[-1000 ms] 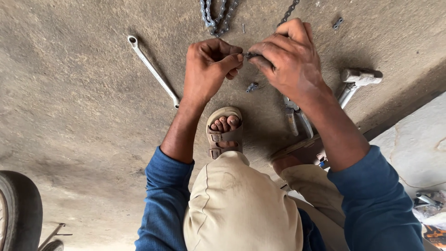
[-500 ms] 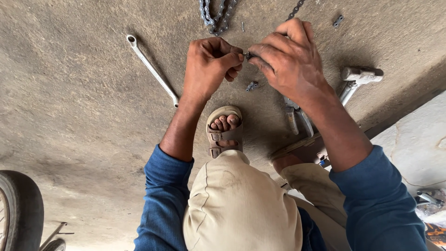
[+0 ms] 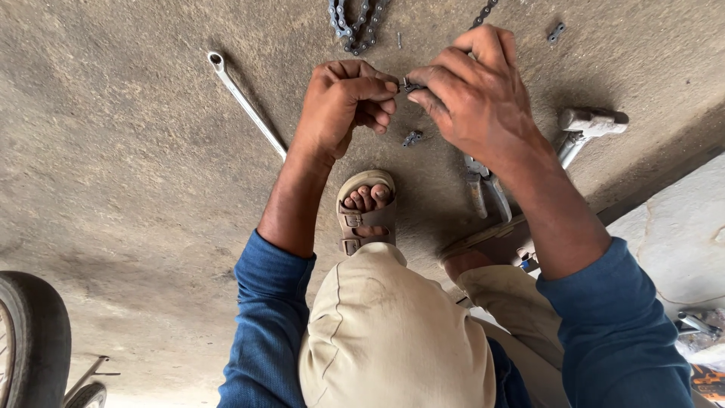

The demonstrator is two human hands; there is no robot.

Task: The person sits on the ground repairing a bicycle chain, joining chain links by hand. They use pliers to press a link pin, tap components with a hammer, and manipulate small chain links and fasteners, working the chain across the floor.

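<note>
1. The left hand [image 3: 343, 106] and right hand [image 3: 476, 94] meet, both pinching a small chain link [image 3: 410, 85] between fingertips.
2. The link is held above the concrete floor [image 3: 136, 189], near a loose chain [image 3: 355, 23], a wrench [image 3: 245, 102] and a hammer [image 3: 585, 128].

Small dark chain link [image 3: 410, 85], pinched between fingertips

Wrench [image 3: 245, 102] upper left on floor [image 3: 113, 189]; chain [image 3: 355, 23] top centre; hammer [image 3: 581, 132] right; tyre [image 3: 30, 340] lower left.
</note>
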